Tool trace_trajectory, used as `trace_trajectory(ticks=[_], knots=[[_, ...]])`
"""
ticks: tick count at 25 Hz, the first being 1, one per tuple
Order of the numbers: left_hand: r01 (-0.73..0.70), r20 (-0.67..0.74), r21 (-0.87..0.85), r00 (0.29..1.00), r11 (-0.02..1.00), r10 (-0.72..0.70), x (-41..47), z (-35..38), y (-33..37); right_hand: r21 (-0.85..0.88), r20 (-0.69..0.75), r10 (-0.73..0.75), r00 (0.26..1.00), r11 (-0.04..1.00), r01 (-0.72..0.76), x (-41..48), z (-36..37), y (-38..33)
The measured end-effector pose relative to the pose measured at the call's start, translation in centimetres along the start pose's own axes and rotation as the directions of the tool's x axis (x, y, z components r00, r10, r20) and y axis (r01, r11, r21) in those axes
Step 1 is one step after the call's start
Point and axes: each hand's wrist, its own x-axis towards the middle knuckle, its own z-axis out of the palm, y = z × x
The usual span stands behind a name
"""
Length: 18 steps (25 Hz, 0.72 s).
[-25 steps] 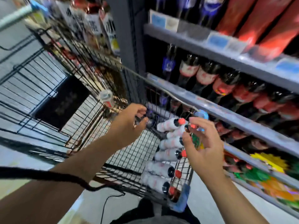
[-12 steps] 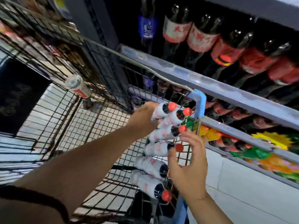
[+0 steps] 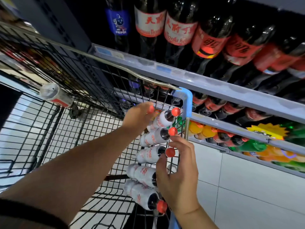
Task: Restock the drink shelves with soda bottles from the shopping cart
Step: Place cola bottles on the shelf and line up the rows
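Soda bottles lie on their sides in a row in the shopping cart, by its right wire wall. They are dark, with white labels and red caps. The caps point right, toward the shelves. My left hand grips the top bottle. My right hand curls round the third red cap; I cannot tell if it pinches. The wire wall and blue corner stand between.

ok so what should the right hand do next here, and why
Probably pinch the right hand shut on the red cap of the third bottle down the row and lift it from the cart: thumb and fingers bracket that cap, and the drink shelf is right alongside.
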Motion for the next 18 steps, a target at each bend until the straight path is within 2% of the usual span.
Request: trace_trajectory(ticks=[3, 6, 9, 13, 15, 17, 18], knots=[[-0.044, -0.208, -0.005, 0.977, 0.999, 0.042, -3.4, -4.2, -0.5, 0.003, 0.020, 0.029, 0.999, 1.000, -0.029, 0.0, 0.3, 0.0], [-0.163, -0.297, -0.028, 0.943, 0.986, 0.148, -7.1, -8.7, 1.7, -0.002, 0.109, 0.063, 0.992, 0.998, -0.063, 0.0, 0.3, -0.3], [-0.207, -0.280, -0.215, 0.949, 0.955, 0.142, -10.5, -11.8, 4.9, -0.076, 0.184, 0.085, 0.979, 0.995, -0.071, 0.1, 0.0, -0.9], [-0.261, -0.282, -0.364, 0.946, 0.894, 0.161, -12.9, -12.8, 7.6, -0.141, 0.246, 0.100, 0.964, 0.988, -0.066, -0.4, -0.2, -1.6], [-0.280, -0.201, -0.424, 0.956, 0.861, 0.213, -12.6, -12.5, 7.5, -0.136, 0.248, 0.137, 0.959, 0.985, -0.106, -0.5, -0.3, -1.7], [-0.216, -0.090, -0.532, 0.976, 0.819, 0.199, -11.2, -11.7, 5.9, -0.129, 0.244, 0.167, 0.955, 0.982, -0.139, -0.6, -0.2, -1.7], [-0.149, -0.074, -0.587, 0.989, 0.796, 0.130, -10.1, -11.0, 4.7, -0.119, 0.245, 0.194, 0.950, 0.978, -0.169, -0.7, -0.1, -1.8]])
